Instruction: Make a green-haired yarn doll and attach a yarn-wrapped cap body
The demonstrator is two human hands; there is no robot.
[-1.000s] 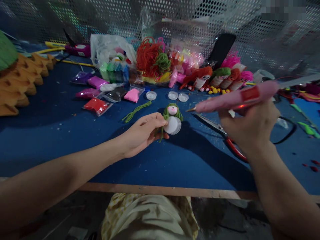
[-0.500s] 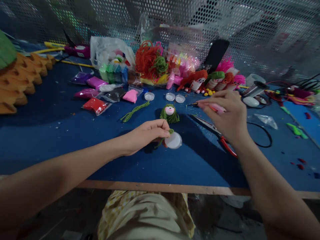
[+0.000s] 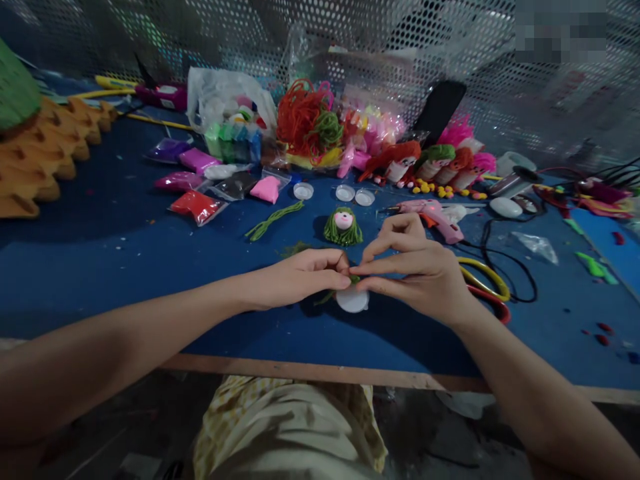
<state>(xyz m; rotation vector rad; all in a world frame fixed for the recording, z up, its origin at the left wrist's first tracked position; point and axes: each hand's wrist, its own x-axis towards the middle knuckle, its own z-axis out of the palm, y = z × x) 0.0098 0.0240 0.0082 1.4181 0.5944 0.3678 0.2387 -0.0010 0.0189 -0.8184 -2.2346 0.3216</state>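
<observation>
My left hand [image 3: 313, 272] is closed in a pinch on a bit of green yarn [image 3: 355, 279]. From the other side, the thumb and index fingertips of my right hand [image 3: 420, 270] meet at that same yarn. Just below my fingertips is a flat white disc [image 3: 353, 301]; my fingers hide where the yarn and disc meet. Beyond my hands sits a small doll head [image 3: 344, 220] with green yarn hair and a pale pink face. A pink glue gun [image 3: 440, 220] lies on its side past my right hand. Scissors with red and yellow handles [image 3: 483, 277] are partly covered by that hand.
A loose green yarn bundle [image 3: 273, 221] and several small clear lids [image 3: 345, 193] lie farther back. Packets of coloured clay [image 3: 197, 207] are at left. Yarn dolls [image 3: 397, 163] and a red yarn heap [image 3: 303, 117] line the back. An orange egg tray [image 3: 45, 157] stands far left.
My right hand has let go of the pink glue gun, now on the table, and come down left to the green yarn. My left hand keeps its pinch. The view has shifted slightly.
</observation>
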